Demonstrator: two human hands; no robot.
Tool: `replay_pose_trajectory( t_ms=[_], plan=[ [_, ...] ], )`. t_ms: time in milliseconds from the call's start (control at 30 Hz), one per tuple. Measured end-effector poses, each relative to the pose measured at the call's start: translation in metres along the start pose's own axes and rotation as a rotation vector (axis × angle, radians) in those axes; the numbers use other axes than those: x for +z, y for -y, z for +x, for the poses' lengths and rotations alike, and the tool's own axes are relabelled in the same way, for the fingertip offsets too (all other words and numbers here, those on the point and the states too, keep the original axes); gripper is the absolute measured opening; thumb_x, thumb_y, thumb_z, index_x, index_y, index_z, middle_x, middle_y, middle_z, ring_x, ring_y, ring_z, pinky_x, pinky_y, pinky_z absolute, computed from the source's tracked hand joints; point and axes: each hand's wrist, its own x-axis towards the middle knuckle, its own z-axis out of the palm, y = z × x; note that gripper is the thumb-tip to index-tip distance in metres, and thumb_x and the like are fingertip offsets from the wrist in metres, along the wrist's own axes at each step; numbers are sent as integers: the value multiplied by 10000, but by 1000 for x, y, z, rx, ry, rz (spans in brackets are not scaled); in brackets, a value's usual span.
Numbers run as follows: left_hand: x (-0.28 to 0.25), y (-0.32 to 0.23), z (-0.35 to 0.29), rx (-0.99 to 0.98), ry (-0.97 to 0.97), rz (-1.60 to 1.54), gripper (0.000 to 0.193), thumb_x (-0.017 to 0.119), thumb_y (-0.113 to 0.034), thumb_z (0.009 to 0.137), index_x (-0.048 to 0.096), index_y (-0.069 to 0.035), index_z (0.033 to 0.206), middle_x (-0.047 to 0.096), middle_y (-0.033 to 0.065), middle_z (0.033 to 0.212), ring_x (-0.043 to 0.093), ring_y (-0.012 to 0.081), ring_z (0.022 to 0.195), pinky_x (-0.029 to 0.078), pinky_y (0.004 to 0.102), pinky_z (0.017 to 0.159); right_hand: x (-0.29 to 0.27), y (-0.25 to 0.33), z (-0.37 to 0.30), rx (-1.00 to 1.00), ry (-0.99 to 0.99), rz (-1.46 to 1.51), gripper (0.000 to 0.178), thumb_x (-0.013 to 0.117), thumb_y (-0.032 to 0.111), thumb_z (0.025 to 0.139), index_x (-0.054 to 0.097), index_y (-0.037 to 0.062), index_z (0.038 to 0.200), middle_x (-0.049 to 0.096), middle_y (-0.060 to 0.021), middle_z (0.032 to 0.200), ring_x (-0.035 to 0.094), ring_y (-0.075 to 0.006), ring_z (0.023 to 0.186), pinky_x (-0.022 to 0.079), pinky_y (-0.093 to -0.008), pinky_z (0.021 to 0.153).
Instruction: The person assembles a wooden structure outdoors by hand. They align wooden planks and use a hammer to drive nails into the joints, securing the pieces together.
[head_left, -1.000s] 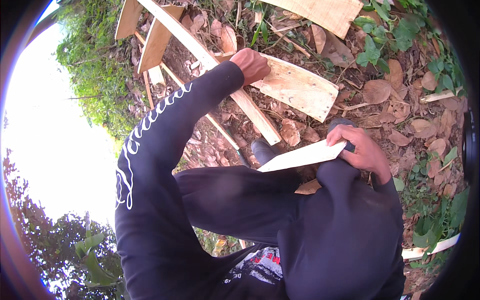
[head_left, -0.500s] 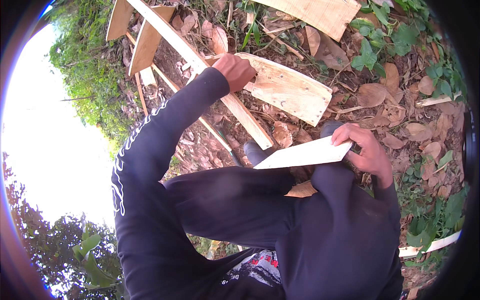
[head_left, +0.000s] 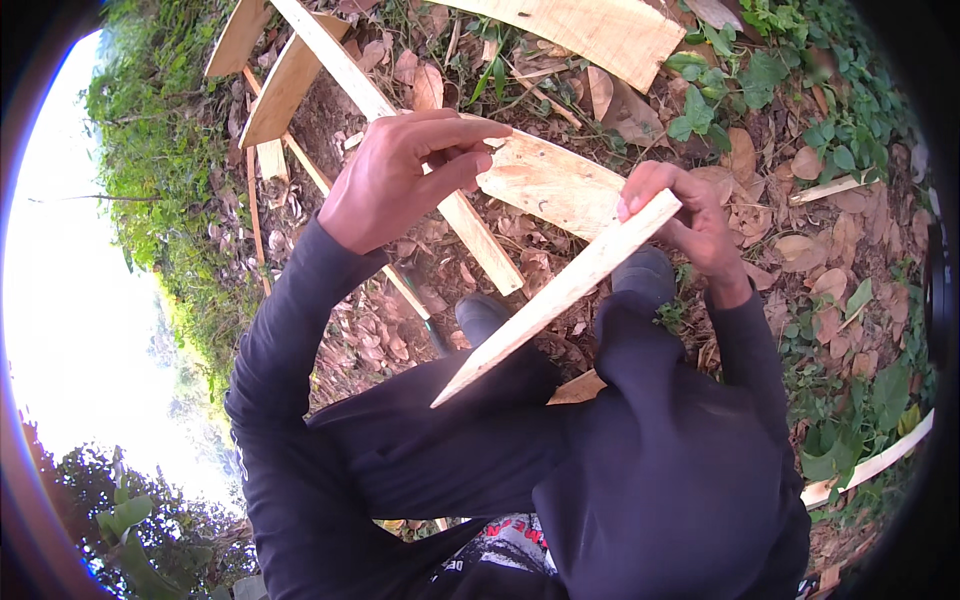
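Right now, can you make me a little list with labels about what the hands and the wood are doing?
place: outdoors, ground of soil, dry leaves and green plants
right hand: grip closed on a pale pointed wooden strip, held slanting
left hand: raised, fingers curled, holding nothing that shows
below the left hand: a long wooden slat and a wide flat board
feet: two dark shoes on the ground
clothing: dark long sleeves

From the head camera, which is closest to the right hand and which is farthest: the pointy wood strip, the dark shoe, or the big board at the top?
1. Pointy wood strip: held in the right hand.
2. Dark shoe: just below that hand, on the ground.
3. Big board: farthest, up at the picture's top edge.
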Motion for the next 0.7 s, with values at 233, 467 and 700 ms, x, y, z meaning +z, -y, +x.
replay_pose_trajectory(
  t_ms=[233, 467, 700],
  plan=[
    [9, -20, -30, -210, 109, -512, 189, 688, -104, 970, 669, 37, 1094, 669, 29, 919, 626, 72, 792, 518, 224, 714, 27, -34, 29, 127, 23, 62, 215, 728, 176, 923, 605, 38, 1034, 566, 25, 977, 541, -51, 939, 442, -232, 829],
    [41, -20, -27, -147, 9, -774, 190, 695, -103, 966, 688, 36, 1095, 692, 41, 935, 643, 82, 813, 526, 229, 754, 28, -22, 26, 0, 59, -32, 226, 717, 176, 898, 612, 27, 1033, 563, 12, 966, 543, -75, 906, 424, -237, 796],
    [59, -29, -17, -65, -64, -656, 156, 681, -125, 977, 690, -5, 1076, 709, 22, 940, 643, 67, 833, 503, 216, 718, -4, -11, 14, 124, -22, -110, 221, 709, 210, 875, 604, 49, 984, 535, 30, 894, 504, -46, 829, 375, -205, 707]
  ],
)
